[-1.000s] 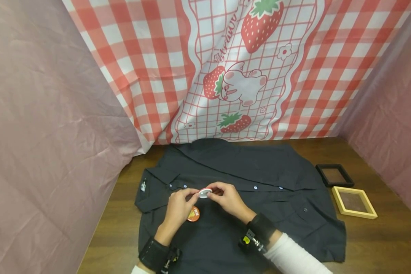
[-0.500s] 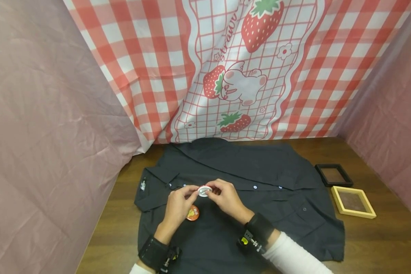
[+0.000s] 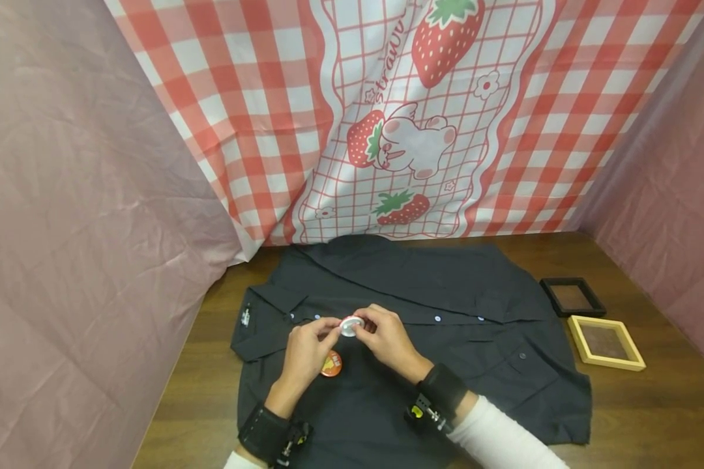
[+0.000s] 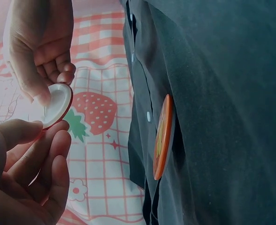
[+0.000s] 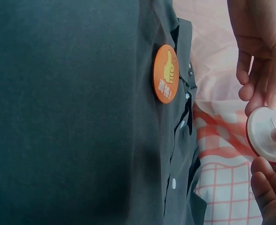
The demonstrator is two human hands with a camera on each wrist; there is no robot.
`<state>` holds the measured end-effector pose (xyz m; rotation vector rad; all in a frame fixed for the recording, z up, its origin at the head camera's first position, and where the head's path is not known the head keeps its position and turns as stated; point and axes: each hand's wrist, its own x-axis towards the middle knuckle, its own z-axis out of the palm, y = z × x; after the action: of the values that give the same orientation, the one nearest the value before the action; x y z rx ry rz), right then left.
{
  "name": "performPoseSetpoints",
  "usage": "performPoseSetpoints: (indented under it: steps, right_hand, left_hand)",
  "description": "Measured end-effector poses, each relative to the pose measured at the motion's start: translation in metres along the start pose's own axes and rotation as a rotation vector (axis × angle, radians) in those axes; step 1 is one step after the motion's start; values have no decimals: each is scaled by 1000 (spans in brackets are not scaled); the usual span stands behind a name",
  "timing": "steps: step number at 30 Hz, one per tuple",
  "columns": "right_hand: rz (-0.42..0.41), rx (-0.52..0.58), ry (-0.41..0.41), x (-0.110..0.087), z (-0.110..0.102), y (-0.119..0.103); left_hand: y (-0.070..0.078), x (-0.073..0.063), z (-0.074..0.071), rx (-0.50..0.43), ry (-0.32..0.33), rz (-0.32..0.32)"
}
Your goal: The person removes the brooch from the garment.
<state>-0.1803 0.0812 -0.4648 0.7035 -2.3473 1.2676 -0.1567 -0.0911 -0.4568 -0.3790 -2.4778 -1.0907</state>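
Both hands hold a round pin badge (image 3: 352, 326) above the dark shirt (image 3: 446, 391), its white back turned up and its rim red. My left hand (image 3: 309, 345) pinches its left edge between thumb and fingers. On the opposite edge my right hand (image 3: 390, 339) grips it, the thumb pressed on the back. In the right wrist view a thin pin shows on the white back (image 5: 259, 136), beside that thumb. An orange badge (image 5: 166, 75) with a yellow thumbs-up lies on the shirt front, close to my left hand and partly hidden by it in the head view.
The shirt lies spread over the wooden table (image 3: 182, 391), collar (image 3: 270, 299) to the left. At the right stand a black frame (image 3: 589, 306) and a pale yellow frame (image 3: 613, 363). A red checked strawberry cloth (image 3: 281, 130) hangs behind, with pink cloth (image 3: 94, 228) at the sides.
The held badge has tipped so that more of its white back faces the head camera. Both hands stay almost in place, with the right hand shifted slightly. The orange badge has not moved.
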Motion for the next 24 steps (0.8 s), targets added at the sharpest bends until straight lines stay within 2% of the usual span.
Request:
performPoseSetpoints:
  steps: [6, 13, 24]
  right_hand:
    - [-19, -41, 6, 1, 0, 1]
    - [-27, -24, 6, 3, -1, -1]
    - [9, 0, -25, -1, 1, 3]
  left_hand:
    - [0, 1, 1, 15, 10, 14]
    - [0, 4, 1, 50, 29, 20]
    - [-2, -1, -1, 49, -7, -40]
